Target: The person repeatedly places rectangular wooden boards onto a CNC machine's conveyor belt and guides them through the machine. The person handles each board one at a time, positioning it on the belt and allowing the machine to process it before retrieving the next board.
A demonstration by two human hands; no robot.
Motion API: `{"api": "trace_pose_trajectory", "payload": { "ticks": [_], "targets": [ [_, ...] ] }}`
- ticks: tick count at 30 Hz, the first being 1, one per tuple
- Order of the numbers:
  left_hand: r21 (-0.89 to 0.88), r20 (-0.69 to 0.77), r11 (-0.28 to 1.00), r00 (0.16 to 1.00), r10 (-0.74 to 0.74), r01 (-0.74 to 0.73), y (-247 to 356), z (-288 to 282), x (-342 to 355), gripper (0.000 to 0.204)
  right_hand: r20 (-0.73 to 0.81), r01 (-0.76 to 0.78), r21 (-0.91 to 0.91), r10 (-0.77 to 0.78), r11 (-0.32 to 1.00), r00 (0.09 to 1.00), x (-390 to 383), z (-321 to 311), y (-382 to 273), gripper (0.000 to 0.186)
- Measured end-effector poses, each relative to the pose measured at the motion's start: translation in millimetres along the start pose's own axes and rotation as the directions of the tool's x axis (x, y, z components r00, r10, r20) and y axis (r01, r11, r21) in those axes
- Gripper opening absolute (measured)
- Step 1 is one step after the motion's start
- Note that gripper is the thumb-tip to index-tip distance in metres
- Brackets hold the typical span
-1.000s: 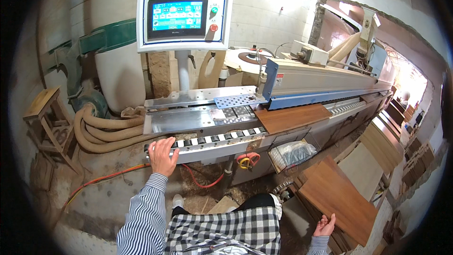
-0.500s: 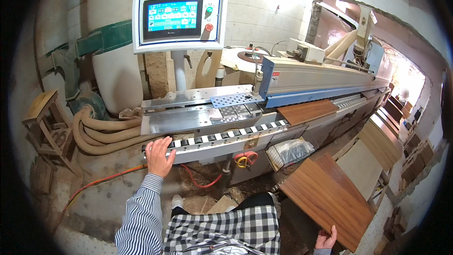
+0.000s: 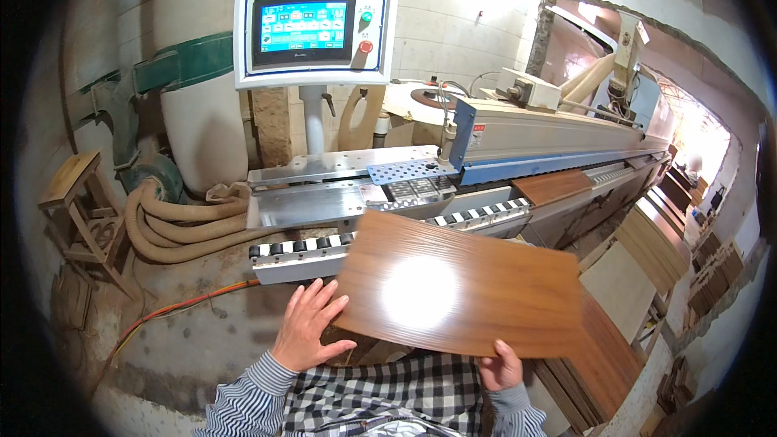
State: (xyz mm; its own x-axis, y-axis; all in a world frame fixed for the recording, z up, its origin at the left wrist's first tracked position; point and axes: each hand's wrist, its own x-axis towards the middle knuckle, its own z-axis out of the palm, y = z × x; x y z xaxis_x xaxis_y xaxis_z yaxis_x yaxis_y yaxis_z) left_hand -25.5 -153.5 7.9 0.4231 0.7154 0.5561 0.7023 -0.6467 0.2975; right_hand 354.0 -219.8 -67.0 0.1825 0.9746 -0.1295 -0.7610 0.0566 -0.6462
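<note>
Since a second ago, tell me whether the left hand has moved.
Yes. The left hand has come off the left end of the roller rail, down and slightly rightward in the view.

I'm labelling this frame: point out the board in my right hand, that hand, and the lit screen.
Brown board [image 3: 477, 287]: head view, middle of its broad face.
Right hand [image 3: 501, 368]: head view, its middle.
Lit screen [image 3: 303, 28]: head view, display's middle.
</note>
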Motion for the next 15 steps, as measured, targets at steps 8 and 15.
{"api": "trace_pose_trajectory", "payload": {
  "ticks": [8, 15],
  "targets": [
    [0.223, -0.170, 0.935, 0.956, -0.240, 0.275, -59, -27, -53, 0.069, 0.268, -0.335, -0.097, 0.349, 0.937, 0.898, 86, 110, 80, 0.015],
    [0.160, -0.279, 0.885, 0.880, -0.385, 0.437, -103, -43, -40, 0.062, 0.358, -0.420, -0.026, 0.400, 0.907, 0.844, 108, 157, 107, 0.034]
  ]
}}
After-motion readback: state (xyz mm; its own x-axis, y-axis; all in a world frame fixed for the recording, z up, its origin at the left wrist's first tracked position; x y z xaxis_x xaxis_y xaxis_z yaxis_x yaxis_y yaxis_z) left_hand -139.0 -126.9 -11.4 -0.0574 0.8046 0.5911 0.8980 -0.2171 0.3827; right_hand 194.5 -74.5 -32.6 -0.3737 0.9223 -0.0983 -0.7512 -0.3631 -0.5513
